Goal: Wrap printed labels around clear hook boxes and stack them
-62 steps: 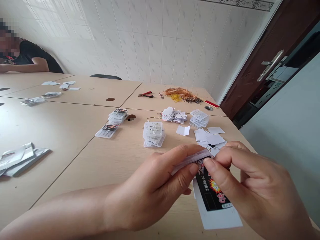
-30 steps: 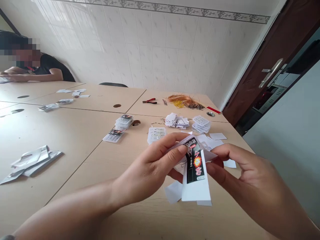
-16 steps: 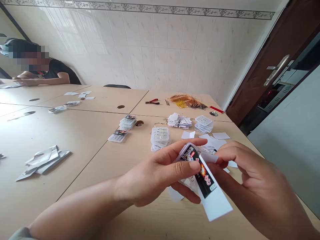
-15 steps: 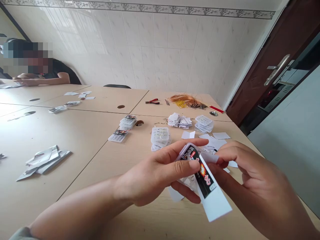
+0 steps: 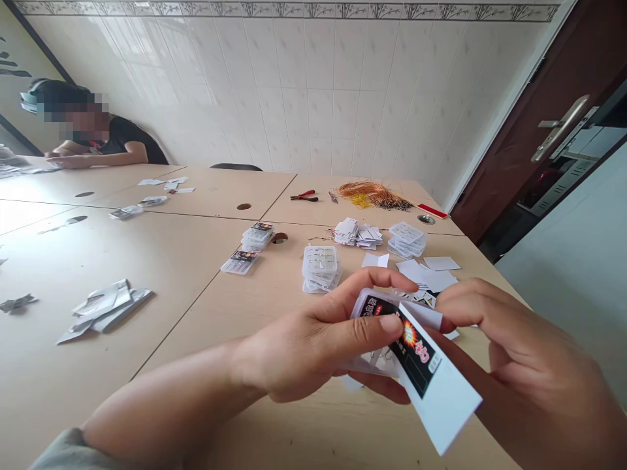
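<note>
A black-and-white printed paper card (image 5: pixel 421 356) with an orange starburst is being gripped low over the near edge of the bench (image 5: pixel 206 313). It is being pinched in the left hand (image 5: pixel 313 343), between the thumb on its face and the fingers behind it, while its long white end is being left to jut down and to the right. The right hand (image 5: pixel 531 369) is being kept narrowly closed against the card's far side, its fingertips (image 5: pixel 448 320) being pressed to the upper edge.

Just beyond the hands, loose white paper offcuts (image 5: pixel 428 274) are being left scattered on the bench, with a stack of clear plastic boxes (image 5: pixel 321 269) lying near them. Two piles of small white packets (image 5: pixel 356 234) (image 5: pixel 406 239) are being kept farther on, while a labelled stack of flat packs (image 5: pixel 257 236) and a single pack (image 5: pixel 239 262) are lying to the left. Crumpled silver foil sachets (image 5: pixel 105 310) are being left on the bench's left section.

At the far end, red-handled pliers (image 5: pixel 304 196), a tangle of copper-coloured strands (image 5: pixel 372 196) and a red strip (image 5: pixel 432 211) are being laid out near the tiled wall (image 5: pixel 313 98). A co-worker (image 5: pixel 115 147) in a black top is being seen seated at far left, both hands being kept on the bench over scattered pieces (image 5: pixel 24 170). A dark wooden door (image 5: pixel 509 176) with a metal handle (image 5: pixel 561 127) is standing ajar at right.
</note>
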A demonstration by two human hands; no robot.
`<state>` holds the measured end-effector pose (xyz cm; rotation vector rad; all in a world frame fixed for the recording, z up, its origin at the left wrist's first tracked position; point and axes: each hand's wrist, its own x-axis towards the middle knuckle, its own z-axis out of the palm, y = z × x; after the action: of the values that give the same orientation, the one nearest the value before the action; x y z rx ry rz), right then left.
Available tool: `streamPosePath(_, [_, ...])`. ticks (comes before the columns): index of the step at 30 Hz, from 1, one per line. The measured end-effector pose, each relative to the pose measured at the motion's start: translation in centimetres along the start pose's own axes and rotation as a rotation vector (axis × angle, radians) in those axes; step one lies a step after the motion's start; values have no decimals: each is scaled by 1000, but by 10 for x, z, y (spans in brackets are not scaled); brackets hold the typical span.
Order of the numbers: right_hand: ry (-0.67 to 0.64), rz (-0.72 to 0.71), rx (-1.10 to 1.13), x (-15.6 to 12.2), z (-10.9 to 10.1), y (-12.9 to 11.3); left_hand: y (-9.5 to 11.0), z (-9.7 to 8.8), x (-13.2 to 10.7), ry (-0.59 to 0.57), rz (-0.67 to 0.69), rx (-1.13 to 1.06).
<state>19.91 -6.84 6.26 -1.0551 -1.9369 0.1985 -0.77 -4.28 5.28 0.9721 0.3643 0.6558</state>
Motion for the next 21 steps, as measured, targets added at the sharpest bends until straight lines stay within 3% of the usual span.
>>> streamPosePath(7, [4, 22, -15, 0, -2, -1, -1, 0, 2, -28, 37, 78])
streamPosePath(10, [-15, 37, 9, 4, -5, -2, 3, -1, 0, 20, 83, 302])
streamPosePath(15, [-37, 108, 103, 2, -2, 0, 5, 0, -2, 186, 278, 825])
streamPosePath(21, [-22, 45, -69, -1, 4, 2, 6, 0, 0, 185, 252, 951])
